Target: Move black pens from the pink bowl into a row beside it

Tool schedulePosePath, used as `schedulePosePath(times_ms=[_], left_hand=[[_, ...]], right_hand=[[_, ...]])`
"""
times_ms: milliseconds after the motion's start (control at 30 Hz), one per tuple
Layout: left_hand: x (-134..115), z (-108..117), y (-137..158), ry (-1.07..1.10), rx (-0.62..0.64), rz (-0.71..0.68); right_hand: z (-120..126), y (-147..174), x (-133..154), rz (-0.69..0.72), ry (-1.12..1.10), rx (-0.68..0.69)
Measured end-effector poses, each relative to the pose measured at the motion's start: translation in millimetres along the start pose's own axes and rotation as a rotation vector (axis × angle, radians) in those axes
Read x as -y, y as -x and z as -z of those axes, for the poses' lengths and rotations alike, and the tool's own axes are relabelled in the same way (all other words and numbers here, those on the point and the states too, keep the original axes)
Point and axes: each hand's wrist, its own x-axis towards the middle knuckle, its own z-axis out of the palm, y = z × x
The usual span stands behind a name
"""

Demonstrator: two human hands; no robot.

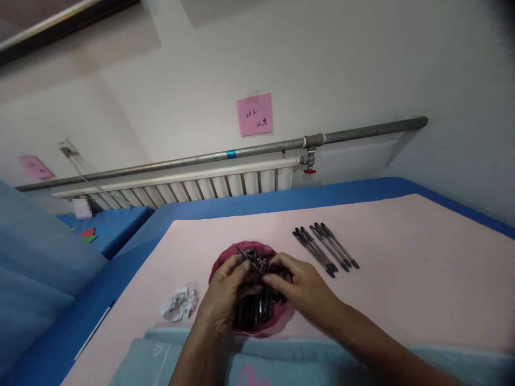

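Note:
Above a round dark-pink basket (219, 261), both hands meet on a slim dark pen (250, 259), its pointed end aimed up and left. My left hand (227, 281) pinches it near the point. My right hand (300, 276) is closed at the other end, where the fingers hide some of the pen. Loose dark pen parts (257, 311) fill the basket under the hands. To the right lie several black-capped pens (324, 246), side by side and slanting on the pink tabletop.
A crumpled white paper (180, 304) lies left of the basket on the pink sheet (422, 268), which covers a blue table (257, 206). A thin white stick (94, 331) rests at the left edge. Light-blue cloth (169, 351) is at the front. A radiator (219, 186) and pipe stand behind.

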Motion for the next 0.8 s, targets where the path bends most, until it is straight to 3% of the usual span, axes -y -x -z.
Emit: schedulePosePath(times_ms=[133,233,367,533,800], left_hand=[[-8,5,-3,0.109,-0.149,-0.08],[-10,7,-3,0.123,-0.141,-0.084],[-10,4,-3,0.127,-0.118,-0.075],[-12,2,-2,0.109,-0.12,-0.069],[-9,0,-2,0.089,-0.158,-0.082]], right_hand=[[19,-10,-9,0.027,0.242,-0.143],[23,-13,-17,0.035,0.454,-0.014],[15,-7,-18,0.036,0.579,0.15],[6,-1,-7,0.012,0.639,0.202],[-1,-4,-3,-0.149,0.674,0.283]])
